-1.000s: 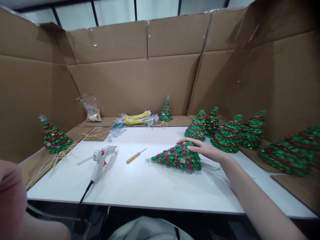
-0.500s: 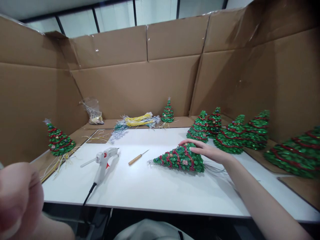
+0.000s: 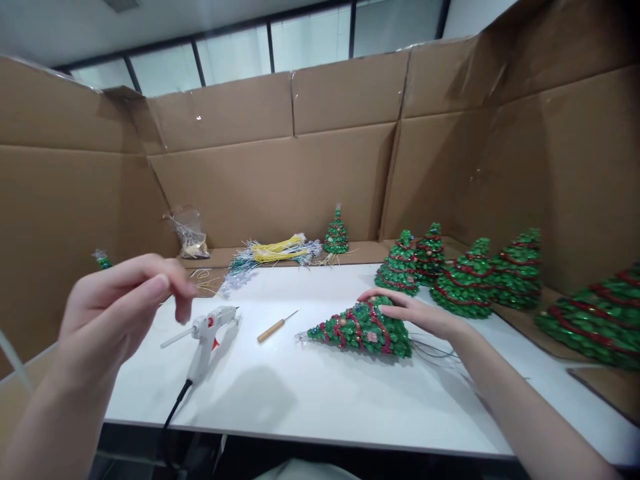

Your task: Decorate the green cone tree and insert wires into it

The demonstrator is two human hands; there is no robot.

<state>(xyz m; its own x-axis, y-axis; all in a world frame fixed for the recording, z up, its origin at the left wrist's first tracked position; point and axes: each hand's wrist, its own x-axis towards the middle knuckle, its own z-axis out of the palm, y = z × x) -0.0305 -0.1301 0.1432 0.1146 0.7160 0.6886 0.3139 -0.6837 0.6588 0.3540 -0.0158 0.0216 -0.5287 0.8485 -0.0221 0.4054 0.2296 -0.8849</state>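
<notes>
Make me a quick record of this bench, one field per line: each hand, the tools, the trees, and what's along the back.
Left hand: raised near the glue gun, nothing seen in it
Right hand: resting on the lying tree, toward its wide end
Tools: glue gun, and wooden-handled awl between it and the lying tree
Other trees: five at right, one back tree, one left tree mostly hidden
Back: plastic bag, wire bundle
</notes>
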